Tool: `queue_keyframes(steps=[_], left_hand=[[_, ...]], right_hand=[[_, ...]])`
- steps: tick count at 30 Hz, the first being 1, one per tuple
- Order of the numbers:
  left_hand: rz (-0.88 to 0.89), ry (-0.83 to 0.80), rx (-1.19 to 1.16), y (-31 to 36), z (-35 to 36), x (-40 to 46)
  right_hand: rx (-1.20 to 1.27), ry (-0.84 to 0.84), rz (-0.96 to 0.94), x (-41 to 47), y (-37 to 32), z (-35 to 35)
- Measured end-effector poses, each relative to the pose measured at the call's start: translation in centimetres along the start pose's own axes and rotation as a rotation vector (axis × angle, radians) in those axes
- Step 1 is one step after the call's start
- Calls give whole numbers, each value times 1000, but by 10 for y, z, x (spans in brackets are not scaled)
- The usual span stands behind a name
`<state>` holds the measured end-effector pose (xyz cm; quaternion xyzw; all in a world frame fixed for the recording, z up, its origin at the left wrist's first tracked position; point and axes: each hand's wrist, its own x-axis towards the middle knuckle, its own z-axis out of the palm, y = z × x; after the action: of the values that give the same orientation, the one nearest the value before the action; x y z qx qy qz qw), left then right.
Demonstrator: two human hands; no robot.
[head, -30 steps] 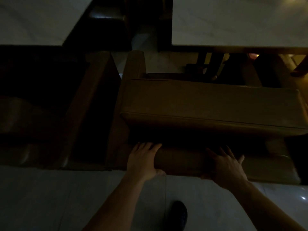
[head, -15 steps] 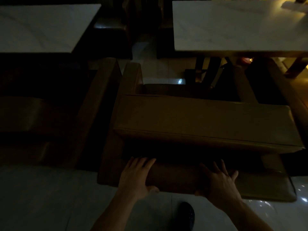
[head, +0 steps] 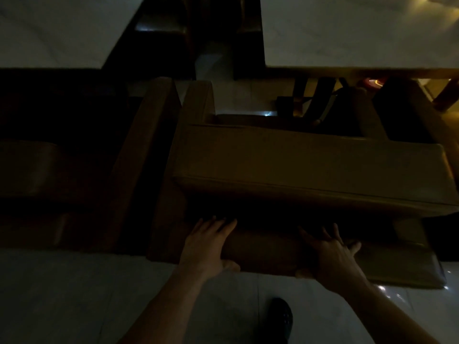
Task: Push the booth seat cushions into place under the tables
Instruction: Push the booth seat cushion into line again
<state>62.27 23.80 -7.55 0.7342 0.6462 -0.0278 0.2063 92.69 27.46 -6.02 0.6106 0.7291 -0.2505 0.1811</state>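
Observation:
A brown padded booth seat fills the middle of the dim head view. Its thick upper cushion [head: 310, 167] lies crosswise, overhanging a lower cushion [head: 268, 252] near the floor. My left hand [head: 206, 247] rests on the lower cushion's near edge, fingers flat on top and thumb hooked over the front. My right hand [head: 332, 256] holds the same edge further right in the same way. Beyond the seat stands a white marble table [head: 360, 33]; the seat's far side lies below its near edge.
A second white table [head: 57, 28] stands at the back left, with another brown booth seat [head: 139, 157] beside mine. Dark table legs [head: 320, 95] show under the right table. Pale tiled floor [head: 74, 294] runs along the front, with my dark shoe [head: 282, 319] on it.
Both hands have stayed on the lower cushion's near edge. The view tilted down, then up again. I cannot tell whether the seat itself slid.

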Motion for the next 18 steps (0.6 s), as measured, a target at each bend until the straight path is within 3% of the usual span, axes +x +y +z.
queue_keyframes(steps=[18], left_hand=[[-35, 67, -17, -4, -15, 39]], right_hand=[[-37, 28, -22, 38, -5, -28]])
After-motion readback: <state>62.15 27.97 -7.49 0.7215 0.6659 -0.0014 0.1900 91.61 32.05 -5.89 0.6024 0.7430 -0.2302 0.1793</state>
